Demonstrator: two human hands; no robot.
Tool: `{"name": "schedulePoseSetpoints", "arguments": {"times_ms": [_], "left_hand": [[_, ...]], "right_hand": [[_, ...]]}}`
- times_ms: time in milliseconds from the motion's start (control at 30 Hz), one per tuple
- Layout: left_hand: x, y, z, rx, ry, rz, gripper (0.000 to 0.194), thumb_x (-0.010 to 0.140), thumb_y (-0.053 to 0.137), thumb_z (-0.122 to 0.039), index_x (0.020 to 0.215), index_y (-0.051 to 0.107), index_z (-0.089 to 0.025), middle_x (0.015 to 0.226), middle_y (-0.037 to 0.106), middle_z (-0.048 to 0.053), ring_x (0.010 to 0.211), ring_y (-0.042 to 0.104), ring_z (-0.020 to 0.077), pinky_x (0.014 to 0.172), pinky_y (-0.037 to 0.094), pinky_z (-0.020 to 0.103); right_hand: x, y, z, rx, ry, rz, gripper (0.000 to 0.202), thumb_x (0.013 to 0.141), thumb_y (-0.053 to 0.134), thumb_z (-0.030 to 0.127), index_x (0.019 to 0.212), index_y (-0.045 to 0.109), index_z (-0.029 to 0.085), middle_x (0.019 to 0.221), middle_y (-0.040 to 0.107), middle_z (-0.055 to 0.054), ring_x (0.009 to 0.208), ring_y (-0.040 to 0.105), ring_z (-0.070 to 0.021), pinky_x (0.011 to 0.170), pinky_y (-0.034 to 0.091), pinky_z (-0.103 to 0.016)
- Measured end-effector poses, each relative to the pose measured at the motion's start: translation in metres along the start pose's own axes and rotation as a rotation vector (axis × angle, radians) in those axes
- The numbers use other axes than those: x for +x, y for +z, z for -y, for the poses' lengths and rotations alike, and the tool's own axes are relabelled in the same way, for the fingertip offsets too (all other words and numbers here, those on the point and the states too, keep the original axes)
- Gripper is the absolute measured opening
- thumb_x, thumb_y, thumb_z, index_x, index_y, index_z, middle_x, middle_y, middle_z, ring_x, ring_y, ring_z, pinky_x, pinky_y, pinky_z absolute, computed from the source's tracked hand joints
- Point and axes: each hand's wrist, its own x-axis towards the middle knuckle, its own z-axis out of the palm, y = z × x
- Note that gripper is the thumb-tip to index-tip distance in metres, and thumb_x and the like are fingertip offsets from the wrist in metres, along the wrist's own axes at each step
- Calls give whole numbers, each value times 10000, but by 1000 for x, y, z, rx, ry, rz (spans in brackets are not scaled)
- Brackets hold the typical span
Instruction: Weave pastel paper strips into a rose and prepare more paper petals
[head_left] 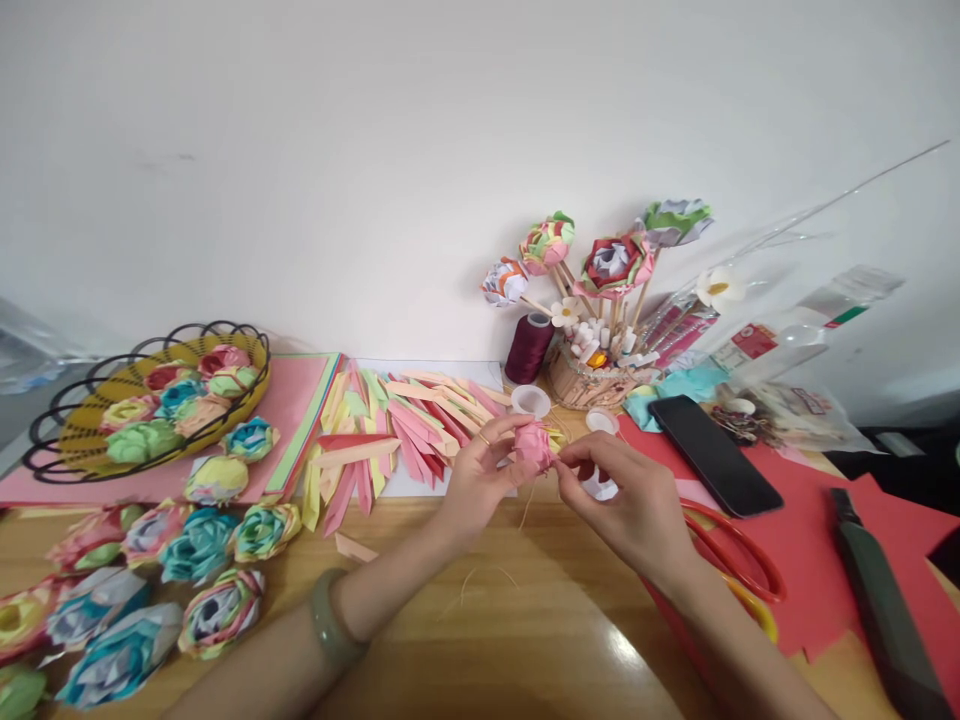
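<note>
Wooden table (525,620) against a pale wall (360,180), where two hands meet over the middle: the left hand (484,475), fingers curled, pinches a pink paper flower (532,447), and the right hand (630,495), nearly closed, has thumb and fingertips together at the flower's base. Behind them lie folded paper strips (412,415); a basket (82,420) of paper flowers sits left, a black phone (716,455) right.
</note>
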Motion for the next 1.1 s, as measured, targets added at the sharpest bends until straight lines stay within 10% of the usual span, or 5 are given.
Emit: {"name": "schedulePoseSetpoints", "arguments": {"times_ms": [300, 733, 1100], "left_hand": [[-1, 1, -1, 27, -14, -27, 376, 653, 716, -215, 1015, 615, -241, 1076, 605, 38, 930, 557, 167, 808, 438, 290], [0, 0, 0, -62, -29, -8, 358, 673, 701, -182, 1016, 614, -238, 1008, 633, 20, 871, 561, 134, 753, 460, 253], [1, 1, 1, -29, -39, -79, 389, 640, 720, -193, 1010, 602, -217, 901, 653, 16, 855, 579, 150, 750, 471, 275]], "right_hand": [[-5, 7, -5, -194, -96, -85, 91, 755, 532, 164, 684, 581, 193, 661, 624, -35, 607, 564, -155, 557, 430, -271], [4, -6, -4, 505, 352, 189, 184, 806, 544, 334, 761, 625, 176, 638, 582, 1, 503, 478, -106, 430, 344, -225], [1, 1, -2, 258, 153, 51, 128, 805, 561, 267, 757, 637, 176, 679, 603, -22, 597, 515, -132, 557, 411, -258]]}}
